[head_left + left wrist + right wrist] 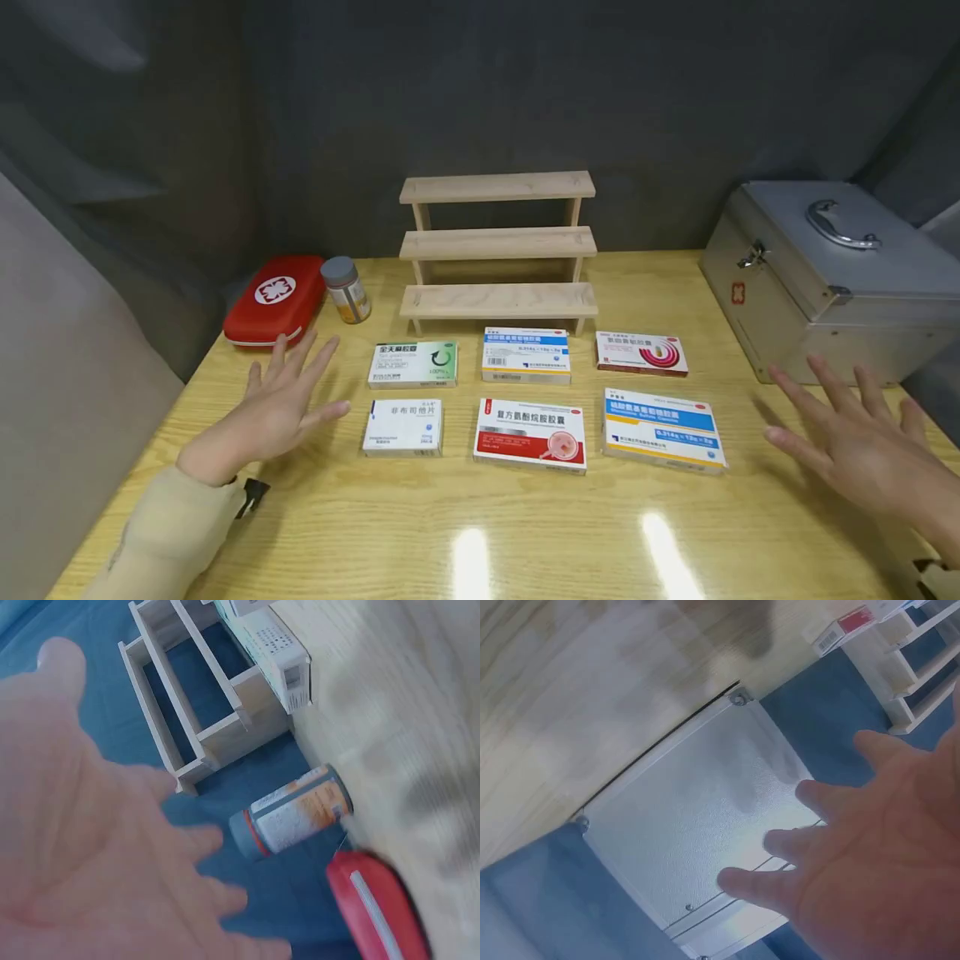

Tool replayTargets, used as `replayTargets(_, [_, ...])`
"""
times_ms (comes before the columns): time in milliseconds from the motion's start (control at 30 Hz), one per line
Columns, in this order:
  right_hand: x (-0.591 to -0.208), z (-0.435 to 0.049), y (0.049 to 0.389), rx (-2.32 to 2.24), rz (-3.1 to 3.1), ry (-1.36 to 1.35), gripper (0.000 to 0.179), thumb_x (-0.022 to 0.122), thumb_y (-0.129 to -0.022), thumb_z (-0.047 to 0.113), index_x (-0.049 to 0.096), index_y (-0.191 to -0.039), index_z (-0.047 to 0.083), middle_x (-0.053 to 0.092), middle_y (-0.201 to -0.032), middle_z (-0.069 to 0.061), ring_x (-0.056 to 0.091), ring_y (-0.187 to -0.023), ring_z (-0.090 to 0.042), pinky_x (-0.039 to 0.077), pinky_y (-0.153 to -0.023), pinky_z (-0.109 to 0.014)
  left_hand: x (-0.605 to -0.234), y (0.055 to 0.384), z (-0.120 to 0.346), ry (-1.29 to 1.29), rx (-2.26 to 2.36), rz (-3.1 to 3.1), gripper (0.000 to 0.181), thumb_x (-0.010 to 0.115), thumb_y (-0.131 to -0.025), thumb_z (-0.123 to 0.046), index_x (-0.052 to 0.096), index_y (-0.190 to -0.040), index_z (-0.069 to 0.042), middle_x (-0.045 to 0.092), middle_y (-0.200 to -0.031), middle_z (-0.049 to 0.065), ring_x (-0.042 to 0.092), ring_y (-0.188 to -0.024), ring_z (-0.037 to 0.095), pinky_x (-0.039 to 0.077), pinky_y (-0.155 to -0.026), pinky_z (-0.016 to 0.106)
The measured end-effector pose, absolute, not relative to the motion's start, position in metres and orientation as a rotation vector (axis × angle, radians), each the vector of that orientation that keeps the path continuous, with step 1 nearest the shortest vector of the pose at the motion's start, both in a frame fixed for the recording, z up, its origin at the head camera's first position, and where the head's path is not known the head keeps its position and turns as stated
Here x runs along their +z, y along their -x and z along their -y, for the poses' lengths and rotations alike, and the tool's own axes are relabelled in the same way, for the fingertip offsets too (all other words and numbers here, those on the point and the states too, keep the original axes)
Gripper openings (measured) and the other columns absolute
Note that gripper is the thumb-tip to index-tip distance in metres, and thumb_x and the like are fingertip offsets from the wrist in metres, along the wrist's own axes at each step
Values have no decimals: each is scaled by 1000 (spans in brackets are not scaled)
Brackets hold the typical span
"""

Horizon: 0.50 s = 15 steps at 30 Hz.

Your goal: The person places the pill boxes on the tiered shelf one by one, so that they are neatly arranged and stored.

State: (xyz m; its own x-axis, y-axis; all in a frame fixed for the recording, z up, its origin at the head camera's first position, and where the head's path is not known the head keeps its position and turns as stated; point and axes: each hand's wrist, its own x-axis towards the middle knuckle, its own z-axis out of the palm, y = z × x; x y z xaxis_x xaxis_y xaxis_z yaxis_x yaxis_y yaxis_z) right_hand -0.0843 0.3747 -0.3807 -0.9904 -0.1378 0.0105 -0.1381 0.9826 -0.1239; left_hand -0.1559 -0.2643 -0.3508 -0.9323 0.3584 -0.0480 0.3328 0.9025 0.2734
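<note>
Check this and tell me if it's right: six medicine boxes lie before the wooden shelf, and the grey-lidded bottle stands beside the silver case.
Not quite: the head view shows the grey-lidded bottle standing beside the red case, not the silver case. The rest holds.

Head view: looks forward and down from above the near side of the table [360, 517]; widest and farthest off. Wooden shelf [498, 243] at upper centre, left hand [277, 408] at lower left, right hand [862, 446] at lower right.

Left wrist view: very near, palm filling the left of the frame. Picture strongly rotated; tabletop runs down the right side. Faces the shelf, upper left, and bottle [347, 292], right of centre; red case [276, 300] cut off at lower right. Head view shares all three.

Right wrist view: equally near, hand at lower right, frame also rotated. Faces metal case [817, 267], mid-frame, shared with head view. Shelf, cropped at upper right, common to all three.
</note>
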Motion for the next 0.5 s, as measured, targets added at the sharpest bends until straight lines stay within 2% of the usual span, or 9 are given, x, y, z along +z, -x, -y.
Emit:
replayTargets(67, [-379, -372, 84, 191, 3071, -250, 75, 50, -102, 48, 11, -160, 20, -1, -160, -29, -10, -136, -63, -6, -96, -82, -350, 169, 263, -580, 490, -2929, 83, 56, -95, -57, 23, -158, -14, 19, -160, 21, 9, -146, 46, 14, -107, 73])
replayTargets(133, [-377, -369, 86, 194, 2989, -289, 70, 57, -100, 46, 29, -156, 15, 19, -155, -31, 10, -137, -63, 12, -96, -81, -348, 187, 261, -601, 603, -2893, 73, 60, -96, -49, 37, -152, -9, 38, -152, 19, 33, -138, 42, 29, -108, 64])
replayTargets(233, [-373, -362, 88, 269, 2884, -318, 56, 67, -95, 41, 54, -139, 8, 45, -138, -30, 40, -123, -58, 34, -84, -73, -345, 218, 253, -547, 810, -2855, 55, 64, -97, -38, 54, -141, -6, 59, -133, 13, 56, -116, 32, 48, -95, 50])
replayTargets(333, [-370, -354, 89, 361, 2872, -321, 49, 71, -92, 38, 63, -127, 6, 55, -128, -29, 52, -110, -55, 41, -79, -67, -345, 248, 242, -429, 994, -2784, 42, 64, -98, -31, 62, -132, -6, 65, -120, 13, 62, -99, 31, 53, -85, 44])
replayTargets(500, [-371, -337, 93, 451, 2916, -403, 50, 73, -91, 37, 65, -126, 2, 58, -126, -31, 52, -113, -55, 42, -83, -66, -352, 287, 225, -164, 1215, -2579, 42, 62, -100, -26, 58, -135, -2, 63, -122, 20, 62, -100, 39, 52, -92, 47])
